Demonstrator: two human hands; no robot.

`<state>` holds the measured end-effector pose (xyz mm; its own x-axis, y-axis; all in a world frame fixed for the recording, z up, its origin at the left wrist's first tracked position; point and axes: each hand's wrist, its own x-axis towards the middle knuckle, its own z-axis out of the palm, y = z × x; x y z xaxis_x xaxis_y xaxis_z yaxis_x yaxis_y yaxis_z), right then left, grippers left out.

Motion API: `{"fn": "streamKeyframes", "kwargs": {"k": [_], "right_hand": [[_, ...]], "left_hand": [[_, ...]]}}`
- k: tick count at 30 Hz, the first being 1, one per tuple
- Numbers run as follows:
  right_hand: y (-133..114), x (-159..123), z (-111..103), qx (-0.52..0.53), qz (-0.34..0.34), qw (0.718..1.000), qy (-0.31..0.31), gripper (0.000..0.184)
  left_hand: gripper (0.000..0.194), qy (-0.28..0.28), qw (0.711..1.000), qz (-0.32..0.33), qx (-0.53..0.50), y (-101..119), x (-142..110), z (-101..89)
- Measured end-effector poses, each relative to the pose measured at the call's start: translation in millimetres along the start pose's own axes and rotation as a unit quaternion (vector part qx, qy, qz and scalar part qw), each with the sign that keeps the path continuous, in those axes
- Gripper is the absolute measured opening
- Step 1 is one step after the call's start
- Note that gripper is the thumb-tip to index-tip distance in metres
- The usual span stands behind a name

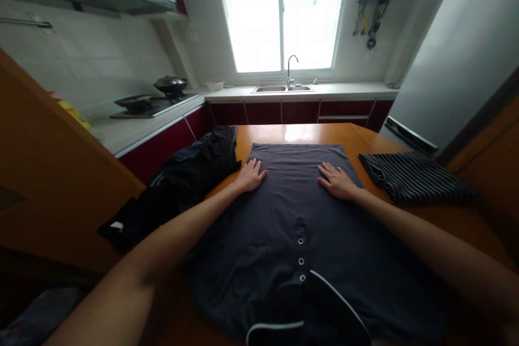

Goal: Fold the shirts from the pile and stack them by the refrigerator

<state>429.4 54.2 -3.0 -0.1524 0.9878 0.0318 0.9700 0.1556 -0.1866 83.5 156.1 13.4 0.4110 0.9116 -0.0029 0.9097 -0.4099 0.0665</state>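
A dark grey polo shirt [284,200] lies spread front side up on the wooden table [259,132], its hem at the far end. Several pale ring-shaped buttons run down its placket, and the black collar [332,303] with white edging is nearest me. My left hand [249,175] rests flat on the shirt's far left edge, fingers spread. Near the far right edge, my right hand [337,180] lies flat on the fabric with its fingers stretched out. Neither hand grips the cloth. The sleeves are partly hidden by shadow and my forearms.
A pile of dark clothes [182,178] sits along the table's left side. On the right lies a folded black-and-white striped garment [413,175]. Beyond the table are a sink [270,89], a stove with a lidded wok [170,85], and a fridge [454,54] at right.
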Motion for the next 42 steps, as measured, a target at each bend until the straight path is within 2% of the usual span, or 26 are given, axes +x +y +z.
{"fn": "streamKeyframes", "kwargs": {"k": [2, 4, 7, 9, 11, 14, 16, 18, 20, 22, 24, 25, 27, 31, 33, 35, 37, 38, 40, 42], "right_hand": [[17, 25, -4, -0.018, 0.063, 0.998, 0.01, 0.068], [14, 48, -5, -0.029, 0.071, 0.997, 0.026, 0.068], [-7, 78, 1, -0.016, -0.019, 0.999, 0.022, 0.067], [-12, 92, 6, 0.0, -0.065, 0.998, 0.002, 0.067], [4, 103, 5, 0.003, -0.046, 0.999, -0.008, 0.067], [50, 112, -5, -0.003, 0.066, 0.998, 0.012, 0.065], [70, 116, -13, -0.003, 0.121, 0.992, 0.03, 0.065], [64, 121, -16, -0.005, 0.143, 0.988, 0.051, 0.065], [36, 127, -11, -0.009, 0.125, 0.99, 0.068, 0.064], [2, 132, -1, -0.009, 0.057, 0.996, 0.065, 0.06], [-16, 133, 8, 0.0, -0.006, 0.999, 0.045, 0.059], [-14, 133, 11, 0.002, -0.012, 0.999, 0.037, 0.06], [10, 130, 10, -0.001, 0.021, 0.999, 0.029, 0.065], [82, 122, -8, -0.013, 0.179, 0.983, 0.034, 0.071], [93, 122, -14, -0.012, 0.245, 0.968, 0.056, 0.069], [76, 124, -13, -0.023, 0.244, 0.965, 0.094, 0.066], [41, 128, -4, -0.036, 0.162, 0.979, 0.121, 0.063], [23, 129, 2, -0.032, 0.107, 0.987, 0.111, 0.063], [-2, 131, 12, -0.011, 0.036, 0.997, 0.073, 0.063], [-5, 131, 17, 0.005, 0.023, 0.999, 0.043, 0.065]], "left_hand": [[0.071, 0.011, 1.0, 0.019, 0.008, 1, 19, -1.7], [0.068, 0.016, 0.997, 0.077, 0.003, 20, 37, 0.3], [0.068, -0.006, 0.987, 0.16, -0.024, 56, 64, 7.6], [0.069, -0.024, 0.982, 0.184, -0.03, 62, 80, 10.3], [0.066, -0.03, 0.985, 0.167, -0.023, 44, 94, 8.3], [0.065, -0.03, 0.998, 0.063, -0.006, -3, 113, -1.6], [0.066, -0.027, 0.999, 0.017, 0.022, -15, 121, -7.5], [0.065, -0.014, 0.998, 0.035, 0.046, 2, 124, -7.8], [0.064, 0.002, 0.994, 0.098, 0.039, 42, 124, -1.1], [0.065, -0.011, 0.987, 0.16, 0.001, 86, 122, 9.3], [0.064, -0.024, 0.982, 0.185, -0.02, 109, 121, 17.3], [0.063, -0.025, 0.983, 0.18, -0.024, 109, 121, 18.8], [0.062, -0.02, 0.99, 0.135, -0.023, 87, 124, 16.0], [0.066, -0.008, 1.0, -0.011, -0.013, 22, 126, -2.6], [0.066, 0.009, 0.998, -0.054, -0.003, 16, 121, -7.9], [0.063, 0.032, 0.999, -0.024, 0.005, 36, 113, -5.0], [0.061, 0.047, 0.996, 0.075, 0.004, 71, 104, 4.3], [0.061, 0.043, 0.991, 0.126, -0.002, 88, 100, 9.6], [0.062, 0.015, 0.985, 0.17, -0.018, 111, 97, 17.7], [0.064, -0.008, 0.987, 0.155, -0.028, 110, 98, 19.8]]}}
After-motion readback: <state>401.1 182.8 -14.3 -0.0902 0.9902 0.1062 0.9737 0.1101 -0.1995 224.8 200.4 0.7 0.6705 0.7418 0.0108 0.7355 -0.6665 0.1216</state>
